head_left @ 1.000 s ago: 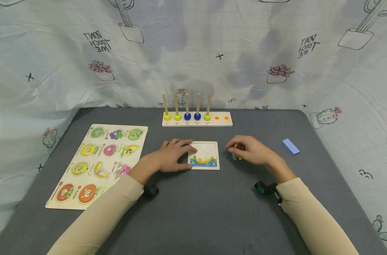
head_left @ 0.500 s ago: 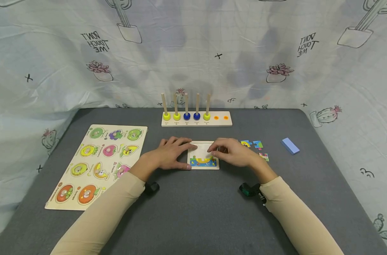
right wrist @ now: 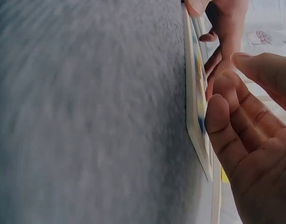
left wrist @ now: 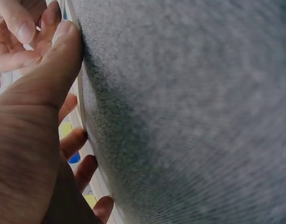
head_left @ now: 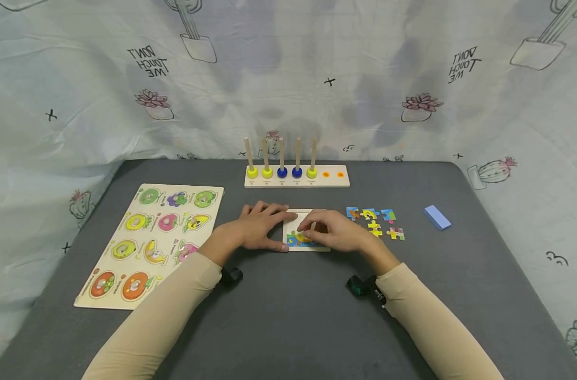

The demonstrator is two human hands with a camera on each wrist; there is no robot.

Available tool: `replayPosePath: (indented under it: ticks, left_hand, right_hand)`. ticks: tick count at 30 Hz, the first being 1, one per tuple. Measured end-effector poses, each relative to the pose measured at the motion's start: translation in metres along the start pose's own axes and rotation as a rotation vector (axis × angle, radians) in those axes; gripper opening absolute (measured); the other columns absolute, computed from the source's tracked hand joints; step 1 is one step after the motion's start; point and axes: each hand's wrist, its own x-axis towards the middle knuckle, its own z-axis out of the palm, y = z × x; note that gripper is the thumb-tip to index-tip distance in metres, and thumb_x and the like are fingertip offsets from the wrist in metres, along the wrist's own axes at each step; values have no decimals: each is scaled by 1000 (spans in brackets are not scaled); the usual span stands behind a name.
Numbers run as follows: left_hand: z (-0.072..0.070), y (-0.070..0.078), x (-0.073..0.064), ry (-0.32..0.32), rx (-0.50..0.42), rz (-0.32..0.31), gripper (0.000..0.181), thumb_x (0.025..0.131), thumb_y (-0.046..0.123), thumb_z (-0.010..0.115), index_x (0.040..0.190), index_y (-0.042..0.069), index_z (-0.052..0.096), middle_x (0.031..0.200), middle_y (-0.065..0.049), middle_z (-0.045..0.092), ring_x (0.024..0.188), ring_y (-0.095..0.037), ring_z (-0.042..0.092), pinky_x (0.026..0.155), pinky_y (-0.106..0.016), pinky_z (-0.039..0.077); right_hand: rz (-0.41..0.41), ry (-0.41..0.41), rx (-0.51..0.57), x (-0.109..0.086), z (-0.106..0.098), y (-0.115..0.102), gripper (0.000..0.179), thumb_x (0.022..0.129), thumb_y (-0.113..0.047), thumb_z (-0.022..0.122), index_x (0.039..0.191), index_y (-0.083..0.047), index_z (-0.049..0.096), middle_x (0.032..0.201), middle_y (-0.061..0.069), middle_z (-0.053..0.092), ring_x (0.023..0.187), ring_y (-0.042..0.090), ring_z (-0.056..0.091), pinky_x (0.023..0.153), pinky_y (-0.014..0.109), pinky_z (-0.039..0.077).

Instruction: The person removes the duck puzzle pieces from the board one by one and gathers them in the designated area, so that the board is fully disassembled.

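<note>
My left hand (head_left: 262, 227) rests on the left side of a small wooden puzzle tray (head_left: 292, 214), its fingers spread and its thumb by the near corner. In the left wrist view, the left thumb (left wrist: 63, 46) lies along the tray's edge. Joined pieces with a blue and yellow picture (head_left: 298, 240) fill the tray's near part; bare wood shows beyond. Over the tray's right half is my right hand (head_left: 335, 230), fingers bent, thumb near the index finger. In the right wrist view, its fingertips (right wrist: 217, 112) are close to the tray. Whether a piece sits between them cannot be seen.
Several loose jigsaw pieces (head_left: 375, 228) lie right of the tray, with a blue block (head_left: 437, 217) farther right. A fruit puzzle board (head_left: 162, 252) lies on the left, partly under the left forearm. Behind stands a pegged board (head_left: 297, 182) with yellow and blue rings.
My right hand has moved left from the loose pieces to above the tray, uncovering those pieces. My left hand has stayed at the tray's left side.
</note>
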Motion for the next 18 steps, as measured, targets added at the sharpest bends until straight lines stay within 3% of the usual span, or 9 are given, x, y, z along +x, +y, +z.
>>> replayPosePath:
  ticks: [6,18]
  left_hand:
    - [-2,2,0,-4,0,-17,86,89,72,63,161,40,30,169,3,22,150,-32,24,107,-60,26]
    - [3,-4,2,25,-46,19,82,88,71,66,157,39,36,169,1,25,150,-32,23,107,-62,25]
  right_hand:
    - [-46,8,9,7,5,-1,19,104,-13,61,120,-10,72,113,2,71,74,13,62,72,32,52]
    - [-27,-50,7,12,10,0,24,101,-11,67,124,-7,70,104,3,68,74,12,58,70,29,49]
